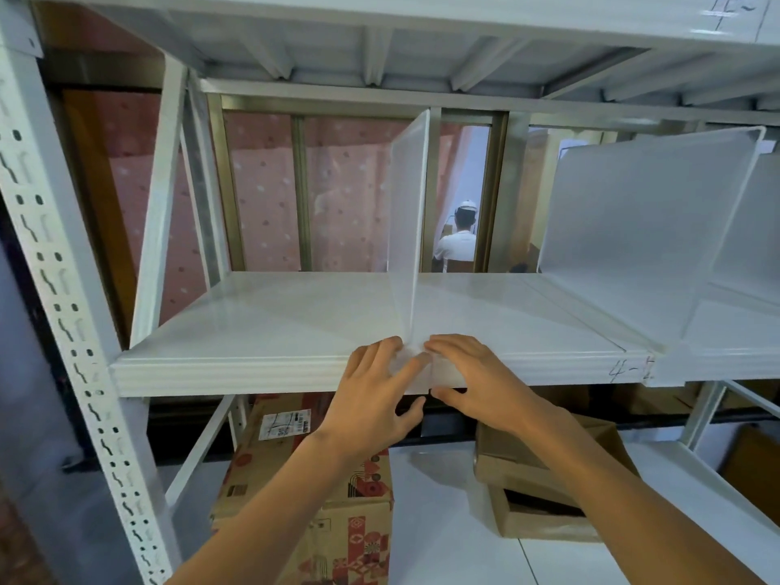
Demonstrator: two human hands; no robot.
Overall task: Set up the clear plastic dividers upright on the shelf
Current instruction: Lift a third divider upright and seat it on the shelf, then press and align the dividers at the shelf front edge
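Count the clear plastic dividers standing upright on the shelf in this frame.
2 for certain: the middle divider above both hands at the shelf's front edge, and the right divider. A third panel may show at the far right edge.

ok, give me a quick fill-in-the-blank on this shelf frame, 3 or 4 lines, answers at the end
1. Both hands, the left hand and the right hand, press on the base of the middle divider at the ____ edge of the shelf.
2. The middle divider stands ____.
3. The patterned cardboard box sits ____ the shelf.
4. A second divider stands to the ____ of the one being held.

Answers: front; upright; below; right
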